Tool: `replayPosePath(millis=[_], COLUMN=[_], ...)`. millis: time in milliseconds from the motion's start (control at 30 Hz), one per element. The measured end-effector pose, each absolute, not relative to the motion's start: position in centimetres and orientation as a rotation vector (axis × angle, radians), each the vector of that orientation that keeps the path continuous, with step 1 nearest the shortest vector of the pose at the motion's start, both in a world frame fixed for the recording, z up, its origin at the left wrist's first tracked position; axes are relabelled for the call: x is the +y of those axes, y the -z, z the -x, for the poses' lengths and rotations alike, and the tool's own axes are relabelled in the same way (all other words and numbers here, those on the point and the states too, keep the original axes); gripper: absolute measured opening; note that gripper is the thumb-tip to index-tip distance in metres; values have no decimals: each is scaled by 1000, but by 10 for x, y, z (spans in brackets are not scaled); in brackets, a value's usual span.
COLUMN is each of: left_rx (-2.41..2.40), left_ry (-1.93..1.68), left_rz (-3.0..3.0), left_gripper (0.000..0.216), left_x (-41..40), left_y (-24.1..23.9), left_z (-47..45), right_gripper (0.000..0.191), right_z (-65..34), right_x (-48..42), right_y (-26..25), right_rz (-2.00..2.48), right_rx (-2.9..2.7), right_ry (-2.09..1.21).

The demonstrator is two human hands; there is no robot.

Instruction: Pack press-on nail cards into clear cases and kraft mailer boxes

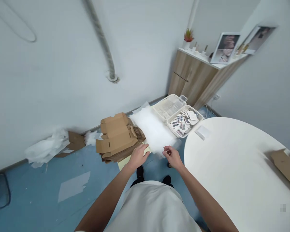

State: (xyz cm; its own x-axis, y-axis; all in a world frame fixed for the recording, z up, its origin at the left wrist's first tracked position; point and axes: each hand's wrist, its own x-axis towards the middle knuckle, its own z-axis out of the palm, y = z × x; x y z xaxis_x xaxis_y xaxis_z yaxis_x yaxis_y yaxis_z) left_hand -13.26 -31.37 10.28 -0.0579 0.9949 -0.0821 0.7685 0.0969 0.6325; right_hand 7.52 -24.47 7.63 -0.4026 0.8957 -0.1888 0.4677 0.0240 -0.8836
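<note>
My left hand (138, 157) is stretched forward with its thumb and fingers apart, beside the stack of flattened brown cardboard boxes (118, 133). Loosely curved, with a gap between thumb and index finger, my right hand (172, 157) hovers at the near edge of the white foam sheets (154, 129). Whether its fingertips touch the sheets I cannot tell. Neither hand visibly holds anything. Behind the foam, a white plastic basket (168, 123) contains small printed cards (183, 122), and a second basket (157, 109) holds clear plastic pieces.
A round white table (222, 154) stands at my right, bearing a small white packet (202, 132) and a cardboard piece (286, 166). A wooden cabinet (195, 72) fills the back corner. Crumpled white wrapping (47, 145) and an opened carton (76, 141) lie along the left wall.
</note>
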Motion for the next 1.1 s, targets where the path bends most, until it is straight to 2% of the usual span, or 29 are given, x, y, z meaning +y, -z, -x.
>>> replayPosePath(millis=[133,300,433,500,667,867,1100], left_rx=[2088,2227,2185,2167,2127,2075,2140], left_ry=[-569,-341,-269,-282,-281,-326,-479], left_rz=[-1667,-1592,-1612,-1629,-1652,-1814,-1958], left_gripper=[34,38,41,43,45,28,29], left_x=[-331,-348,-358,-360,-362,-364,-366], left_y=[-104,-98,-94,-91,-90,-91,-96], left_z=[196,255,271,273,277,280,279], right_gripper=[38,44,28,20,15,17,48], right_z=[11,114,153,156,150,147,111], right_x=[-233,-225,-223,-220,-205,-198,-227], right_y=[-86,-95,-94,-92,-98,-117,-134], right_rz=[1347,1432,1615,1655,1647,1547,1378], right_rx=[-2204,-2598,-2846,-2861,-2559,-1928,-1461], right_ry=[-1135,-747,-440,-417,-780,-1348,-1914])
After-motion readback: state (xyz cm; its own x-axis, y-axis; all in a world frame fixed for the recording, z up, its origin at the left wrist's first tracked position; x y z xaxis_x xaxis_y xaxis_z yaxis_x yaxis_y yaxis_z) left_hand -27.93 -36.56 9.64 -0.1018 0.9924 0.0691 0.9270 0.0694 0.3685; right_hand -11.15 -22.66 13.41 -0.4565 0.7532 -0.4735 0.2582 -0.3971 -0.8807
